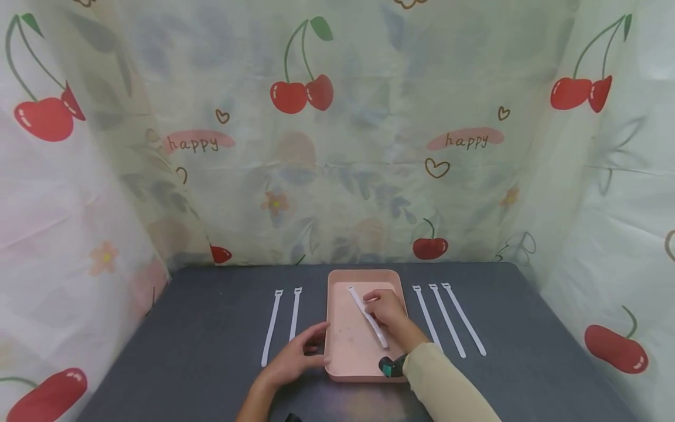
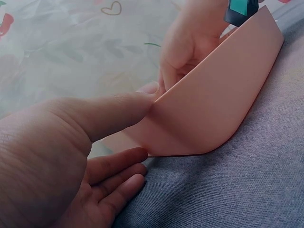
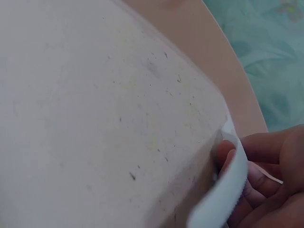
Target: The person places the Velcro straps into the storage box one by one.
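Head view: R hand pinches white strap over pink tray; L hand, fingers apart, touches tray's left side. Strap prob. light, flexible; best held approx. mid-length.

From my end I see a dark grey, cloth-textured table bearing a shallow, rectangular pink tray, two flat white straps left of it and three matching white straps right.

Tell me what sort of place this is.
Probably a screened-off tabletop workspace: a cherry-print curtain hangs behind and beside a dark table, where white straps lie on both sides of a pink tray.
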`<state>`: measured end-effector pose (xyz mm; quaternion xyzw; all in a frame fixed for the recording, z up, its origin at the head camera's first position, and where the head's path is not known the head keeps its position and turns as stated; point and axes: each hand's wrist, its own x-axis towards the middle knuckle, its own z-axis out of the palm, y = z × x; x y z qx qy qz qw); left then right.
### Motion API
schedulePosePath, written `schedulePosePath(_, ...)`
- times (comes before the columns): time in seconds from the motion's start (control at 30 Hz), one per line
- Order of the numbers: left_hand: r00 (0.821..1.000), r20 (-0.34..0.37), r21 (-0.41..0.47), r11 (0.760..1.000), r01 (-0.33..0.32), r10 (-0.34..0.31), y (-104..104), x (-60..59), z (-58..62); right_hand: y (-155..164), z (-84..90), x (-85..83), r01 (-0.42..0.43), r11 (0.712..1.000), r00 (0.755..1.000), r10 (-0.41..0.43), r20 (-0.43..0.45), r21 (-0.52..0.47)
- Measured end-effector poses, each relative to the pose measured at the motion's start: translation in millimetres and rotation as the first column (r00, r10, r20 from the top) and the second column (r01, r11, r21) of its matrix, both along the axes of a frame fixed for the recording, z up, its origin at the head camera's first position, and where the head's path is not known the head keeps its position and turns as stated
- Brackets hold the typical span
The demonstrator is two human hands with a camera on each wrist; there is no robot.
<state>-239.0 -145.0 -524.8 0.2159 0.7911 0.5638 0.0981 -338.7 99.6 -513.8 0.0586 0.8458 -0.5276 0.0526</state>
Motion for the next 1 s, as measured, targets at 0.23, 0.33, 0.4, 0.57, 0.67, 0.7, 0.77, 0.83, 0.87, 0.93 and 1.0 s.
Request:
schedulePosePath(0.23, 1.000, 0.008, 0.001, 1.000, 0.000, 0.000, 0, 0.1, -0.2, 0, 2.7, -0.5, -0.034, 0.996, 0.999, 0.034, 0.007, 0.078)
schedulePosePath(0.33, 1.000, 0.009, 0.000, 1.000, -0.001, 0.001, 1, 0.1, 0.0, -1, 4.7, 0.6, -0.062, 0.994, 0.998, 0.061, 0.010, 0.096)
schedulePosePath(0.4, 1.000, 0.009, -0.002, 1.000, -0.003, 0.003, 0, 0.2, 0.3, -2, 6.0, 1.3, -0.076, 0.992, 0.997, 0.074, 0.020, 0.096)
schedulePosePath(0.57, 1.000, 0.008, -0.003, 1.000, -0.005, 0.005, 0, 0.4, 1.8, -4, 8.4, 1.5, -0.110, 0.990, 0.993, 0.107, 0.043, 0.084)
schedulePosePath(0.67, 1.000, 0.003, -0.001, 1.000, -0.002, 0.002, 0, 0.3, 2.1, -5, 9.8, 0.9, -0.140, 0.985, 0.989, 0.135, 0.052, 0.100)
schedulePosePath(0.7, 1.000, 0.000, 0.001, 1.000, -0.001, 0.001, 0, 0.1, 1.8, -5, 10.2, 0.7, -0.151, 0.982, 0.988, 0.146, 0.052, 0.111)
schedulePosePath(0.77, 1.000, -0.003, -0.001, 1.000, 0.001, -0.001, 0, -0.3, 1.2, -5, 11.2, 0.3, -0.172, 0.975, 0.985, 0.168, 0.046, 0.140)
schedulePosePath(0.83, 1.000, -0.003, 0.000, 1.000, 0.003, -0.003, 0, -0.5, 0.6, -4, 11.8, 0.7, -0.200, 0.965, 0.980, 0.198, 0.031, 0.168)
schedulePosePath(0.87, 1.000, -0.005, 0.000, 1.000, 0.003, -0.003, 0, -0.5, 0.2, -4, 12.5, 1.2, -0.217, 0.960, 0.976, 0.216, 0.028, 0.175)
schedulePosePath(0.93, 1.000, -0.004, -0.002, 1.000, 0.004, -0.004, 0, -0.5, 0.1, -3, 13.6, 2.2, -0.253, 0.950, 0.967, 0.253, 0.025, 0.184)
schedulePosePath(1.0, 1.000, 0.000, 0.002, 1.000, 0.006, -0.006, 0, -0.2, 0.4, -3, 15.0, 3.6, -0.284, 0.939, 0.958, 0.285, 0.027, 0.193)
